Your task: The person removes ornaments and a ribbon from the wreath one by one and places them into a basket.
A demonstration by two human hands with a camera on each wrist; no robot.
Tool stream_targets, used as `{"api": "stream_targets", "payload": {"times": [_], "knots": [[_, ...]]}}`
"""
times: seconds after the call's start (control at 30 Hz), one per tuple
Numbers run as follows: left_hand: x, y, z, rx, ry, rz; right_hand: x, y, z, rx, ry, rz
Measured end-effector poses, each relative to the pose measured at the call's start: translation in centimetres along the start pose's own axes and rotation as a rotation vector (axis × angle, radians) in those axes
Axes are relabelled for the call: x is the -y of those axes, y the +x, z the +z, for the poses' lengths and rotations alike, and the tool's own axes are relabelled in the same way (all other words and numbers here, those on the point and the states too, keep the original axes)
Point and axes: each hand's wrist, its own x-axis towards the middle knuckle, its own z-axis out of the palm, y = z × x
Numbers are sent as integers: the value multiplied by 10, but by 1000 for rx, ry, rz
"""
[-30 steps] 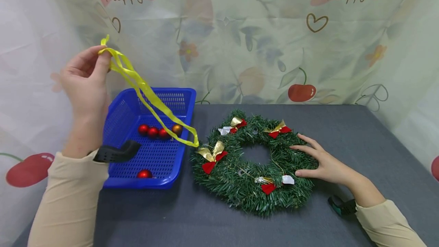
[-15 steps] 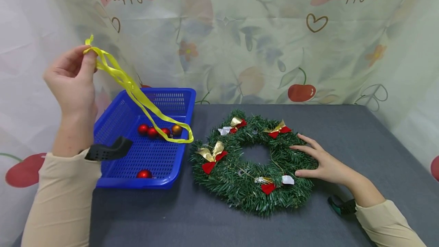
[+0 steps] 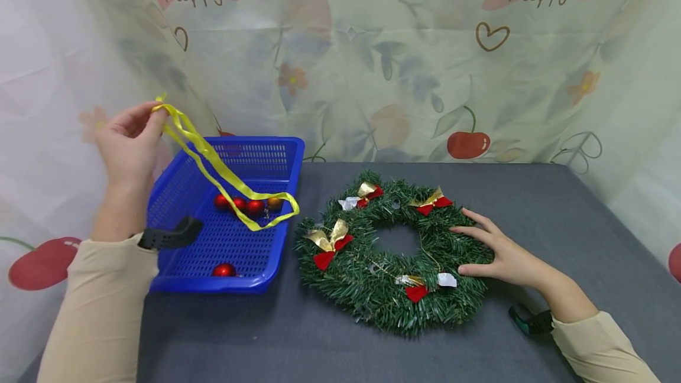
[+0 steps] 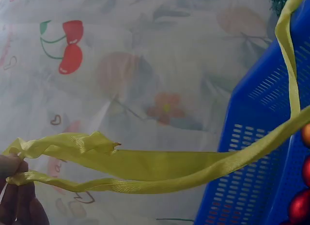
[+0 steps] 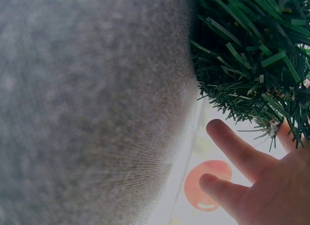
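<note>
My left hand (image 3: 130, 140) is raised over the left end of the blue basket (image 3: 181, 194) and pinches one end of a yellow ribbon (image 3: 223, 176) between thumb and fingers. The ribbon hangs in a long loop down into the basket; in the left wrist view the ribbon (image 4: 145, 164) runs from my fingertips (image 4: 14, 186) to the basket (image 4: 256, 152). My right hand (image 3: 497, 247) rests with straight fingers on the right side of a green wreath (image 3: 372, 300) with red and gold bows; the right wrist view shows the fingers (image 5: 232, 152) against the wreath needles (image 5: 247, 51).
Several red baubles and one gold bauble (image 3: 246, 204) lie in the basket, one red bauble (image 3: 223, 269) near its front. The wreath lies on a dark grey table (image 3: 558, 211). A printed curtain (image 3: 372, 58) hangs behind. Black wrist straps sit on both cuffs.
My left hand has come down with the ribbon. The loop's lower end has left the wreath's edge and now hangs inside the basket. The right hand has stayed put.
</note>
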Motion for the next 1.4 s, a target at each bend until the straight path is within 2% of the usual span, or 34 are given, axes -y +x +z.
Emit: {"api": "stream_targets", "payload": {"times": [0.1, 0.2, 0.3, 0.47, 0.57, 0.63, 0.73, 0.8, 0.87, 0.93, 1.17, 1.4], "knots": [[5, -2, -2, 71, 93, -70, 0, 0, 0, 1, 0, 0], [9, -5, -3, 130, 173, -109, 0, 0, 0, 1, 3, 1], [13, -7, -2, 176, 256, -110, 0, 0, 0, 3, 3, 2], [22, -8, -3, 256, 392, -75, 1, 0, 0, 4, 2, 2], [28, -8, -5, 326, 520, -64, 1, 0, 0, 3, 1, 2], [32, -7, -8, 403, 649, -65, 1, 0, 0, 2, 0, 1], [35, -8, -10, 562, 844, -66, 0, 0, 0, 1, -3, 0], [38, -9, -10, 664, 926, -74, 0, 0, 0, 1, -4, 0], [40, -11, -10, 733, 958, -97, 0, 0, 0, 2, -5, 2], [42, -12, -10, 763, 966, -125, 0, 1, 0, 4, -4, 5], [42, -16, -8, 780, 962, -148, 1, 3, -2, 21, -8, 9], [34, -28, -1, 820, 948, -170, 5, 6, -9, 63, -27, 18]]}}
